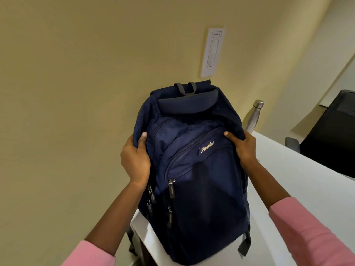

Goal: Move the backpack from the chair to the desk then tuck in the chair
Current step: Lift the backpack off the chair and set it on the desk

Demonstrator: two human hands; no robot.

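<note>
Bottle (252, 117) base hidden behind backpack (192, 169), chair (332, 135) right of backpack cropped by frame edge, wall plate (212, 52) label above backpack unreadable

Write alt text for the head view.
Both hands, left hand and right hand, grip a navy backpack standing on a white desk. A steel bottle stands behind it.

Head-worn view, downward, close over desk (299, 181)
</note>
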